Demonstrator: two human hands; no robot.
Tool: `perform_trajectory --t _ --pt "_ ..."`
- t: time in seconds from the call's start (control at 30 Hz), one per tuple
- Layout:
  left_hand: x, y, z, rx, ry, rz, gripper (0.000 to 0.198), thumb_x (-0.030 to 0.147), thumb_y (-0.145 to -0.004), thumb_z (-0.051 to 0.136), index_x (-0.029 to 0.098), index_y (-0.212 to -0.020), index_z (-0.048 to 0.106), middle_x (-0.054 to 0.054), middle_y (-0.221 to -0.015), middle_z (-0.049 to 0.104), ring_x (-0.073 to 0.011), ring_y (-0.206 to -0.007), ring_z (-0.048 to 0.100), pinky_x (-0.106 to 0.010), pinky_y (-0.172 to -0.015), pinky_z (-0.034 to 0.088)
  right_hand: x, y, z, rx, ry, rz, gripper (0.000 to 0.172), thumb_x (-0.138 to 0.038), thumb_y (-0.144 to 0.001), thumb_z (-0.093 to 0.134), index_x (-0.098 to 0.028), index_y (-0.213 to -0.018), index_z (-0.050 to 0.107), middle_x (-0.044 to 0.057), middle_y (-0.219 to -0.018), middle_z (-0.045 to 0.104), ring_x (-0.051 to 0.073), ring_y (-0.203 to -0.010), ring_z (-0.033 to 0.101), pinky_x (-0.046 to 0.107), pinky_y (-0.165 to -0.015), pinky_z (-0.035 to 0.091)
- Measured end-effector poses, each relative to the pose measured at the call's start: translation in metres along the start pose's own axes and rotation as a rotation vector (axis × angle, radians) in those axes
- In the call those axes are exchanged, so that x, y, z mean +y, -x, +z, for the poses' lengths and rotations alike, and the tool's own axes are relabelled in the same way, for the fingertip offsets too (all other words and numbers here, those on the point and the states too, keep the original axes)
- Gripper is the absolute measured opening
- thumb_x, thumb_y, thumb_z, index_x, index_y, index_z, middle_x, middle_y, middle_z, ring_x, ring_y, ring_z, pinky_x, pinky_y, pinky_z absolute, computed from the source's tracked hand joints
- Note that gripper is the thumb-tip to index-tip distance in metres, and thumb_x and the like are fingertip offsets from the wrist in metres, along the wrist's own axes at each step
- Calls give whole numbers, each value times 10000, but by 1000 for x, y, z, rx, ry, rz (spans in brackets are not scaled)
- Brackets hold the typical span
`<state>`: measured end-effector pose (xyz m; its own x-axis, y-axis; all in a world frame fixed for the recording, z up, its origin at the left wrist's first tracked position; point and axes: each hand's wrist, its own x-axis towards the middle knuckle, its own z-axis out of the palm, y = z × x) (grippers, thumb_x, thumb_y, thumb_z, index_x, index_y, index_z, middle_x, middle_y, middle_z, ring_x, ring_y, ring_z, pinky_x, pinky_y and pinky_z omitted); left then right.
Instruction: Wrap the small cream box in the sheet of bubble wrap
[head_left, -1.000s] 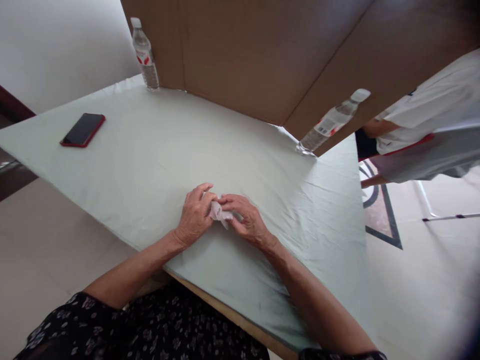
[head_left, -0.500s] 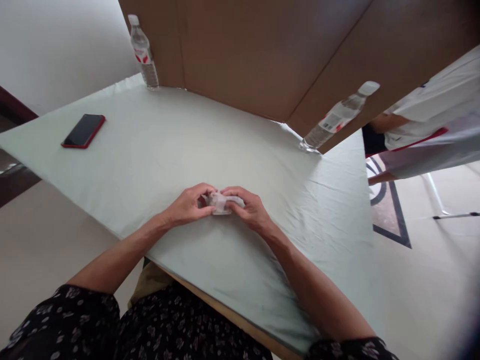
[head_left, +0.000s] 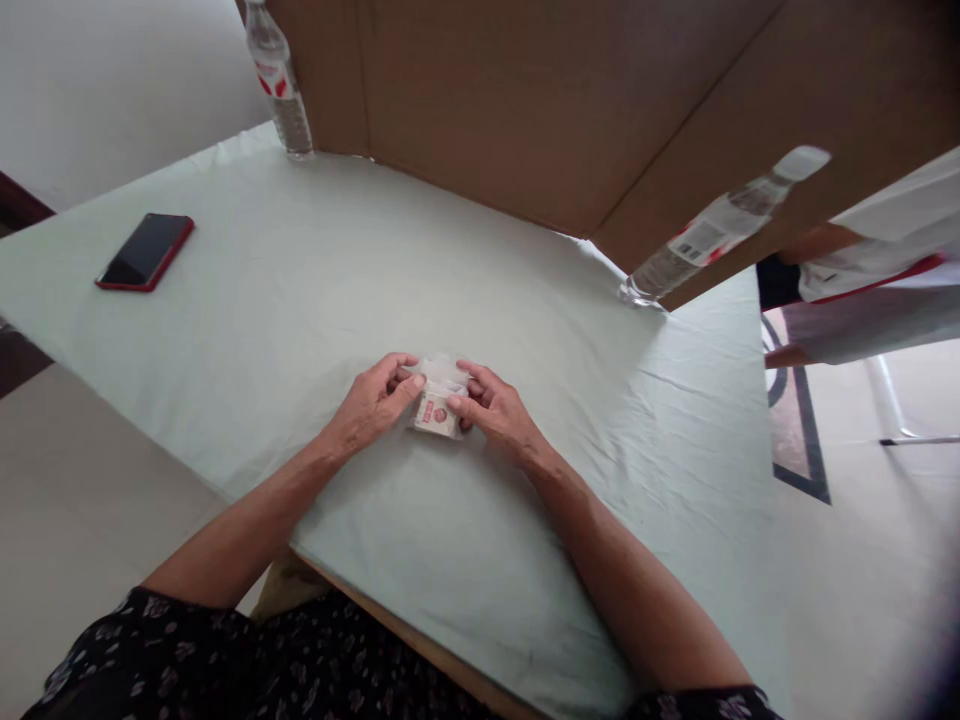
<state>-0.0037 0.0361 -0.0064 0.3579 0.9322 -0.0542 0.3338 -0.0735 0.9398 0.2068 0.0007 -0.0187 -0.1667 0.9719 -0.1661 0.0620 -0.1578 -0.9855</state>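
A small clear plastic packet (head_left: 436,402) with a red-and-white printed label lies between my two hands on the pale green tablecloth (head_left: 315,300). My left hand (head_left: 371,403) pinches its left edge with thumb and fingers. My right hand (head_left: 495,408) grips its right edge, fingers curled over the top. Both hands rest on the cloth near the table's front edge.
A red-cased phone (head_left: 145,252) lies at the far left. One water bottle (head_left: 277,85) stands at the back left, another bottle (head_left: 716,235) at the back right, both against a tall cardboard screen (head_left: 525,100). A person in white (head_left: 877,270) is beyond the right edge.
The crumpled packet has been turned and flattened, and its printed label now faces up. Both hands shifted slightly and stay on it. The view tilted a little to the right.
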Motion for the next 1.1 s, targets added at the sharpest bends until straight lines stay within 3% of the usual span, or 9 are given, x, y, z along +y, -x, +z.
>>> perform_trajectory --t 0.1,0.2,0.3,0.57,0.8,1.1 --pt "1 4 0 35 -72 45 558 431 -802 699 175 -1279 566 -97 -1178 644 -174 -900 626 -296 -755 518 -2 -2 -1 45 168 -14 786 -546 -816 715 -158 -1453 466 118 -1077 716 225 -902 678 366 -778 554" --pt "2 4 0 -18 -175 78 441 417 -769 753 190 -1133 650 -69 -1079 653 -171 -861 624 -306 -758 523 -6 -5 -5 62 260 -59 684 -561 -869 645 -168 -1416 526 95 -1014 720 224 -899 668 366 -792 538" --pt "2 2 1 -35 -207 114 372 448 -776 759 200 -1038 671 -62 -1087 636 -166 -860 611 -302 -754 521 -10 -10 -8 108 250 -58 549 -534 -928 545 -152 -1316 616 74 -939 710 205 -855 655 336 -751 520" --pt "3 3 0 -63 -189 112 326 418 -781 769 202 -997 655 -49 -1080 621 -148 -833 588 -276 -709 489 -11 -22 0 155 155 -14 313 -421 -839 606 -170 -964 745 6 -721 637 142 -652 548 272 -601 430" --pt "6 5 0 -62 -172 64 308 388 -753 788 201 -936 626 -12 -912 630 -146 -779 570 -270 -671 460 -11 -21 1 202 79 23 303 -427 -800 625 -174 -906 752 -33 -590 563 100 -494 442 248 -487 367" --pt "4 5 1 -64 -148 74 300 410 -760 768 206 -929 627 -19 -908 639 -155 -790 590 -270 -660 467 -15 -24 -7 121 29 97 346 -428 -765 686 -161 -981 734 -24 -645 630 93 -480 509 246 -493 433"
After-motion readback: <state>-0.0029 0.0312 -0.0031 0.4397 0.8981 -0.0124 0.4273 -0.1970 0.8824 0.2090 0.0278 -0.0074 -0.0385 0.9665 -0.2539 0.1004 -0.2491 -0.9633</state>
